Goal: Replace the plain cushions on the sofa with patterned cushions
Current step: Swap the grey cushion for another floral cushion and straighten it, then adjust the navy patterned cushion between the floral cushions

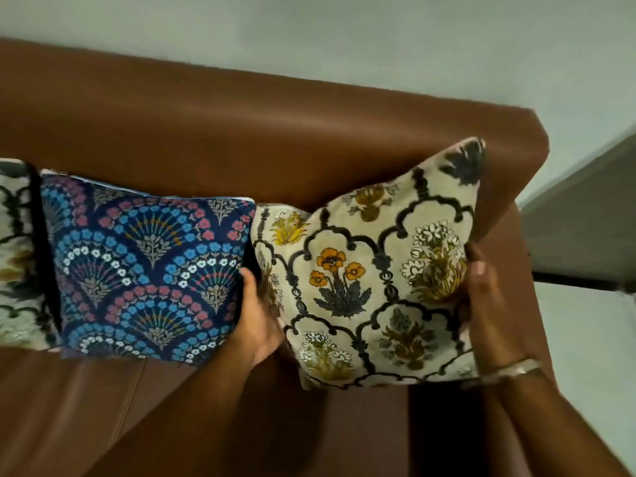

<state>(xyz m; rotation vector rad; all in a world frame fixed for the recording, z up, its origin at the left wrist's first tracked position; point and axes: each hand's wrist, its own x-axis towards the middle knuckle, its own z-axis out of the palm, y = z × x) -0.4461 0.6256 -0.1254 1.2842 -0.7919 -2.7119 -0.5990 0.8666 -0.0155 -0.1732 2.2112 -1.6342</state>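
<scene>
Cream floral cushion (375, 280) gripped both sides: left hand (256, 325), right hand (481, 287), tilted against brown sofa (275, 132) backrest, right end. Blue fan-pattern cushion (148, 277) just left, another cream cushion (17, 256) further left. No plain cushions visible. Likely near done; settling last one.

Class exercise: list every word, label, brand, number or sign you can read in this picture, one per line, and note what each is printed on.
None: no readable text shows anywhere.
The cream floral cushion held between the hands carries only flowers and arches.
The navy fan-pattern cushion carries only flowers.
The cushion at the left edge is patterned too, without letters.
The brown sofa shows no tag or brand mark.
</scene>
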